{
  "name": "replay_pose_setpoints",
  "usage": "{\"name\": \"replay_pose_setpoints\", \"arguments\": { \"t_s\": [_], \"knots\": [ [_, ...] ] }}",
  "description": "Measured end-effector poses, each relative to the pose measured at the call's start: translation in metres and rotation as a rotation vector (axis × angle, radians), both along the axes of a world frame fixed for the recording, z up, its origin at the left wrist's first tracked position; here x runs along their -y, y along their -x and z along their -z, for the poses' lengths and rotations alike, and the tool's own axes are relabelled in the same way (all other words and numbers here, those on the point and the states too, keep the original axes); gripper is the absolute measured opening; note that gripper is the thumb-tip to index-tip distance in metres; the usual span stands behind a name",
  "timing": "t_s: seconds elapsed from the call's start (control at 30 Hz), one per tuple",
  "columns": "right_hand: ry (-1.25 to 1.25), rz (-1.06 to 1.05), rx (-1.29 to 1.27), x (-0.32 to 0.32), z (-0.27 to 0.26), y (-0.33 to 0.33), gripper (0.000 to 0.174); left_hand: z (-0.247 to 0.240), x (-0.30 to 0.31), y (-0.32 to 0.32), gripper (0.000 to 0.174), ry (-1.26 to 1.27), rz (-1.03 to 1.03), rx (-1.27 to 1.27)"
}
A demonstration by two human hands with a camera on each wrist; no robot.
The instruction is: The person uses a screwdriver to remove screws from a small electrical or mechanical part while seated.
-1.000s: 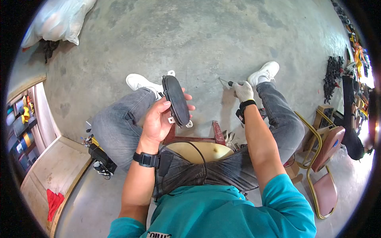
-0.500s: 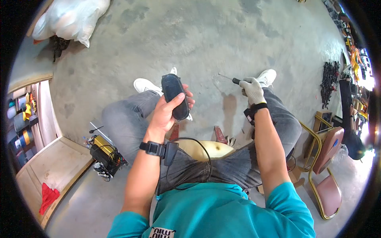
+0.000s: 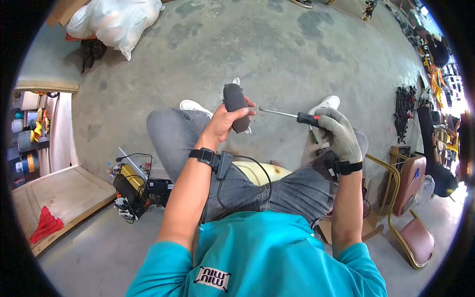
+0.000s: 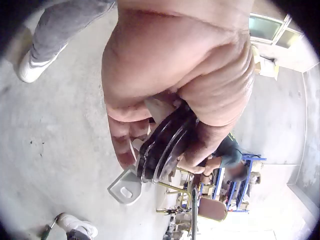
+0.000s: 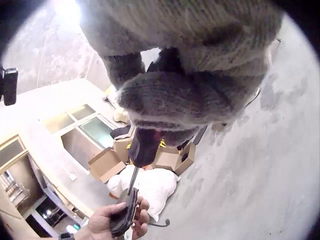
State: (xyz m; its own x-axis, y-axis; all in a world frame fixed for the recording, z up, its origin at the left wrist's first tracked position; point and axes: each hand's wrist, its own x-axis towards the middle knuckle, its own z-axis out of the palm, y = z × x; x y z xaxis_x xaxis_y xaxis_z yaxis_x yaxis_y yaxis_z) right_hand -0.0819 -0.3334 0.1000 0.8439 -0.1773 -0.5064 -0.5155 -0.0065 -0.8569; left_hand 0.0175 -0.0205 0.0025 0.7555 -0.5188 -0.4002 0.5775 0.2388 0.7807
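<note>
My bare left hand [image 3: 223,123] grips a black oblong housing [image 3: 234,101], thumb across one face and fingers behind it. Pale metal tabs stick out from the housing; one tab [image 4: 125,189] shows at its end in the left wrist view. In a knitted glove, my right hand [image 3: 341,136] holds a screwdriver [image 3: 308,119] by its black and red handle. Its long shank points left, the tip a little short of the left fingers in the head view. The right wrist view shows the shank overlapping the housing.
A green-handled screwdriver [image 3: 313,136] is near the right shoe. Electronic parts with wires [image 3: 132,183] lie beside the left leg. Also around are a wooden board [image 3: 74,190] with a red cloth [image 3: 47,225], a folding chair [image 3: 409,185] and a white bag [image 3: 118,22].
The gloved right hand has come up and closer with the screwdriver, whose shank now points toward the left hand. The left hand and housing have shifted right as the head view turned.
</note>
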Motion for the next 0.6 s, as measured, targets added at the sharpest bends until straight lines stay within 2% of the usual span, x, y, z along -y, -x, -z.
{"name": "replay_pose_setpoints", "arguments": {
  "t_s": [0.13, 0.6],
  "knots": [
    [-0.061, 0.002, -0.016, -0.005, 0.000, 0.012, 0.029, -0.007, 0.000, 0.003, 0.039, 0.053, 0.044, -0.024],
    [-0.013, -0.114, -0.041, -0.011, -0.008, 0.013, 0.029, -0.008, -0.004, 0.003, 0.036, 0.073, 0.118, 0.007]
  ]
}}
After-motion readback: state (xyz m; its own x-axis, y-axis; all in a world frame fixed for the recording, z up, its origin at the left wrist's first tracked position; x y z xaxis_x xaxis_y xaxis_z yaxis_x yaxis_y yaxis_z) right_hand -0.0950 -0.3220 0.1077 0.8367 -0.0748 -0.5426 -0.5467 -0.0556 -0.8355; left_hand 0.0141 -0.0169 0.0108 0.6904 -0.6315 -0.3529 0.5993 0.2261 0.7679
